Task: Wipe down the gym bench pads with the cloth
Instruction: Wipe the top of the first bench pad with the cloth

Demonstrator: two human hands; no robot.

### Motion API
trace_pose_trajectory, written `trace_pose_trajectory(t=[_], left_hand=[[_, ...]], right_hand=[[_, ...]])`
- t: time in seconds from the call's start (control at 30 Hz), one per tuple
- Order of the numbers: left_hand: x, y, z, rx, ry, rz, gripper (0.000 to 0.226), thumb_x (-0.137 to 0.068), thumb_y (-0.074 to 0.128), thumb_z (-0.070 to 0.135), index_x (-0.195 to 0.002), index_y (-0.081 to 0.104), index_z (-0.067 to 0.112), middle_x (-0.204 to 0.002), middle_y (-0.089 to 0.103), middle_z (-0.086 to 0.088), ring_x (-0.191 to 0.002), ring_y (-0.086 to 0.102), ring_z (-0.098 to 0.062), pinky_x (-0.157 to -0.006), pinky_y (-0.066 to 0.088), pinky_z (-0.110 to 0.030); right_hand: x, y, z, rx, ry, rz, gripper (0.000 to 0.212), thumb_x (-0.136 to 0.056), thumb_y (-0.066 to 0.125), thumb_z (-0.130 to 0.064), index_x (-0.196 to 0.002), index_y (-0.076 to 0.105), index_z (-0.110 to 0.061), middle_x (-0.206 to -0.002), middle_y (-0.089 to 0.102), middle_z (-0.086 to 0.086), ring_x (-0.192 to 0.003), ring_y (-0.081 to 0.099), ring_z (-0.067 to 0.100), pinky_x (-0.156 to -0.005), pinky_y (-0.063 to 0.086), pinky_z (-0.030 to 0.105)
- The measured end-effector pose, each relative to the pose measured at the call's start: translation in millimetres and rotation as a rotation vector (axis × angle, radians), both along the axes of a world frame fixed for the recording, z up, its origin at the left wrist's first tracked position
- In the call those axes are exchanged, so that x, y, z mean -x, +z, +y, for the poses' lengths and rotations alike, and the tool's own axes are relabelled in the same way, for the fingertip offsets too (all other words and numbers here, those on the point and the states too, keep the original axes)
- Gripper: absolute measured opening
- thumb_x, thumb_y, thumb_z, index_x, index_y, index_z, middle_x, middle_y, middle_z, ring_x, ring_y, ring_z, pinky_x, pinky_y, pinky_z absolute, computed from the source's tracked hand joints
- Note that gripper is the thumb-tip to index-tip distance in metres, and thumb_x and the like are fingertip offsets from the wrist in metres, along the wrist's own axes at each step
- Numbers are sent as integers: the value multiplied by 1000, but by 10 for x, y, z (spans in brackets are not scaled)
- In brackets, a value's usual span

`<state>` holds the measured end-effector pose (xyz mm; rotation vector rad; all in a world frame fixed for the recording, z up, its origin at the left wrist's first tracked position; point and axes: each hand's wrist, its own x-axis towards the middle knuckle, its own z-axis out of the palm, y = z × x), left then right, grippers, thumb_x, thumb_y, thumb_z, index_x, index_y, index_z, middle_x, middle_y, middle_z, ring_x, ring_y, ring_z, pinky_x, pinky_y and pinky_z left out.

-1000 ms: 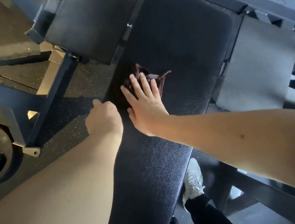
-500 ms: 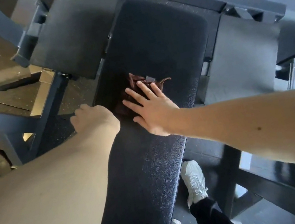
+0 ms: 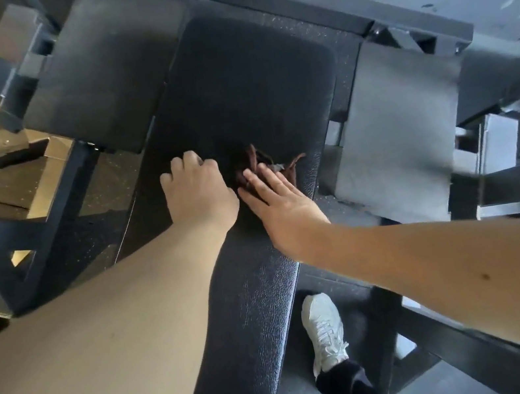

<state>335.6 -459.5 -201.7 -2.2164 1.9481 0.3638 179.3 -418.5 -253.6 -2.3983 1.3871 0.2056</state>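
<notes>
A white shoe [image 3: 323,328] shows nearest, just right of a long black pad [image 3: 256,319]. Farther along the pad, the right hand [image 3: 284,206] lies flat with straight fingers, pressing on a dark brown cloth [image 3: 251,163] bunched at mid-pad. The left hand [image 3: 198,192] rests on the pad just left of the cloth, fingers curled; whether they grip anything cannot be told. Beyond, a second black pad [image 3: 102,78] sits to the left.
</notes>
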Motion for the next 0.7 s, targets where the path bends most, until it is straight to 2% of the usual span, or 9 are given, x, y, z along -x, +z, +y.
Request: trace_pose_trajectory(t=[0.1,0.2,0.27,0.43,0.6,0.7], left_hand=[[54,-48,-29,-4,-28,15,39,-93,64,31,-130,63,18,-136,51,-8,-128,44,-29,-104,37,-45],[107,-85,-59,22,-65,24,38,-93,63,29,-130,65,18,-134,51,-7,-126,44,-29,-104,37,-45],[149,-95,-89,39,-111,34,36,-94,62,28,-128,66,20,-134,51,-5,-125,44,-28,-102,36,-44],[246,-111,-190,42,-201,48,38,-96,61,35,-132,62,24,-141,47,1,-127,39,-26,-101,35,-41],[274,-131,-198,-42,-253,-20,47,-93,64,37,-138,58,25,-150,40,-1,-133,34,-29,-106,34,-44],[294,-174,-169,-37,-240,-30,50,-90,69,32,-138,58,23,-147,40,-1,-131,37,-29,-104,35,-43]], right_hand=[[286,-58,-216,9,14,15,82,-94,52,-4,-164,13,-21,-172,-5,5,-158,-11,28,-129,3,43],[506,-93,-749,69,-85,65,76,-96,50,-4,-163,18,-17,-172,4,9,-158,-3,34,-129,9,46],[622,-72,-1124,72,-224,35,71,-97,49,-4,-162,24,-16,-172,8,10,-158,3,36,-128,12,47],[644,-11,-1670,75,-425,48,70,-100,41,-2,-164,19,-23,-173,0,2,-158,-5,31,-126,3,45],[476,-16,-1223,148,-462,6,66,-98,45,-10,-161,26,-18,-171,10,9,-157,4,38,-127,5,53],[481,-103,-624,167,-362,-101,67,-95,49,-6,-159,32,-13,-170,16,13,-156,5,41,-128,6,53]])
